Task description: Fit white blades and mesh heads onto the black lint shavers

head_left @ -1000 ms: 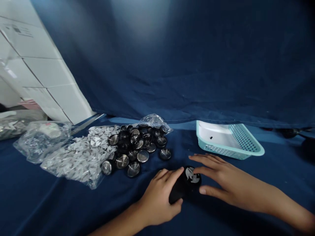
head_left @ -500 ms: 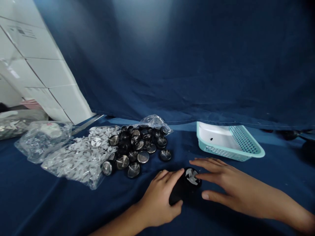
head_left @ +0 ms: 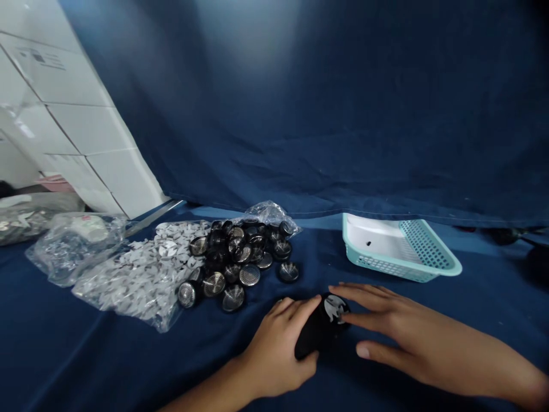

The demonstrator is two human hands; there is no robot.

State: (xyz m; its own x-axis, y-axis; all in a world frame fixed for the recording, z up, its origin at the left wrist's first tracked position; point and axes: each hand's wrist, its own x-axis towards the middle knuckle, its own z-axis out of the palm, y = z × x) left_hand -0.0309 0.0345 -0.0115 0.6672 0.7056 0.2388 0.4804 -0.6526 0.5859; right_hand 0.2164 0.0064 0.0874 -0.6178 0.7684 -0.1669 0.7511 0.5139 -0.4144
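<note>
My left hand is wrapped round a black cylindrical object lying tilted on the blue cloth. At its right end sits a grey bladed plastic piece. My right hand has its fingers apart, with a fingertip touching the edge of that grey piece. The right thumb stands clear of the cylinder. Beyond my left hand lies a heap of round black caps with perforated metal discs. Left of the heap, many small grey plastic pieces lie on a clear plastic bag.
A light-blue basket with a white lining and a small black bit in it stands at the back right. Clear crumpled bags lie at the left. White boxes are stacked behind them, and a blue curtain hangs along the back.
My right hand has shifted slightly down, its fingertip still at the grey piece. The grey piece appears turned a little. My left hand keeps its hold on the black cylinder.
</note>
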